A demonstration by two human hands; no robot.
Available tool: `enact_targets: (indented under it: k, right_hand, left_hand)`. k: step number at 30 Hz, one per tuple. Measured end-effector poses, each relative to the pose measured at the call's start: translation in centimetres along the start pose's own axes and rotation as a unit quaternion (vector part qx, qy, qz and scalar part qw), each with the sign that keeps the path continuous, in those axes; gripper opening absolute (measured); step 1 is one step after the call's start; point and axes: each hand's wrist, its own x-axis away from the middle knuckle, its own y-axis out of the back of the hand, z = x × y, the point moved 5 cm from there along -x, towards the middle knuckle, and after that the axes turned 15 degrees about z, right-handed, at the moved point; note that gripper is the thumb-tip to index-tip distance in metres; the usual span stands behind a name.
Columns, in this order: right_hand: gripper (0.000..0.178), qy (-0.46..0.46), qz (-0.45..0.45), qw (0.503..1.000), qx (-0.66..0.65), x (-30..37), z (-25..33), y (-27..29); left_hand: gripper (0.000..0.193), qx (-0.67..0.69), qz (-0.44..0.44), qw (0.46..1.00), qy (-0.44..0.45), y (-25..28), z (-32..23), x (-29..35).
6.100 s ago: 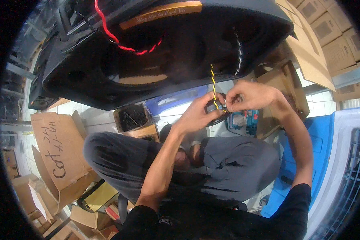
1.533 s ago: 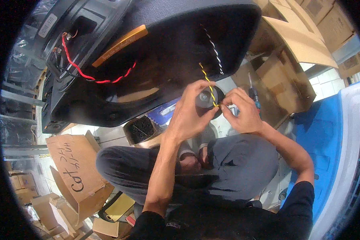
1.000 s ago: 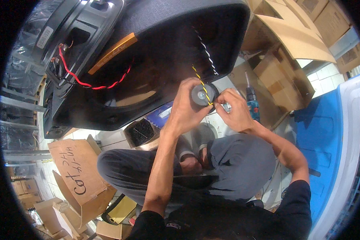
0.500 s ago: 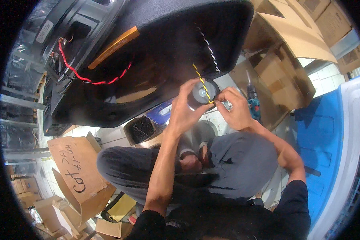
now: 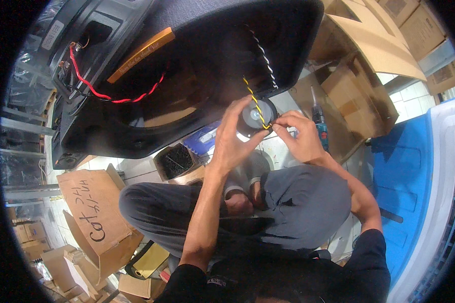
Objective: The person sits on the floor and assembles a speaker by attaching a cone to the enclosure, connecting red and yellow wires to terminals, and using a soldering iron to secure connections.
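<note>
My left hand [image 5: 231,136] grips a round speaker driver [image 5: 247,119] with a grey magnet back and a dark rim, thumb below and fingers around its left side. Across the magnet runs a twisted yellow-and-black wire [image 5: 256,104], coming out of the black speaker cabinet [image 5: 268,17] and bending at the driver's lower right rim. There my right hand [image 5: 302,137] pinches with thumb and forefinger at the wire's end; the exact tips are too small to make out. A twisted white-and-black wire [image 5: 267,63] hangs loose inside the cabinet, to the right of the yellow one.
A large driver frame [image 5: 93,30] with red-and-black wires [image 5: 131,100] leans at the cabinet's left. A teal drill [image 5: 320,126] stands right of my hands. An open box of dark screws [image 5: 176,160], cardboard boxes [image 5: 98,212] and a blue bin [image 5: 399,171] surround my crossed legs.
Both hands stay at the driver with almost the same grip. My right fingers have shifted slightly at the wire's end, and the whole view has moved a little.
</note>
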Motion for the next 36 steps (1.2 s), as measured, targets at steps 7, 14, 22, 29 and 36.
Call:
enact_targets:
  k: [7, 14, 22, 29, 36]
  right_hand:
    - [0.01, -0.038, 0.0, 0.999, 0.003, -0.7, -0.4, -0.4]
    - [0.009, -0.009, -0.046, 0.999, -0.006, -0.2, -0.3, -0.9]
    - [0.008, 0.056, -0.124, 0.988, 0.069, 0.2, -0.3, -1.9]
    - [0.007, -0.006, -0.131, 0.991, 0.015, 0.3, -0.5, -2.4]
    - [0.005, -0.012, -0.038, 0.998, 0.054, -0.6, -0.1, -1.3]
  left_hand:
    - [0.08, -0.036, -0.023, 0.999, -0.005, -1.0, -0.1, 0.2]
    - [0.082, -0.043, -0.007, 0.999, -0.023, -1.0, 0.2, 0.3]
    - [0.084, -0.055, 0.01, 0.998, -0.021, -1.2, 0.3, 0.3]
    - [0.084, -0.025, 0.022, 0.999, 0.004, -1.2, 0.4, 0.1]
    - [0.082, 0.012, 0.033, 0.999, 0.024, -0.6, 0.0, 0.0]
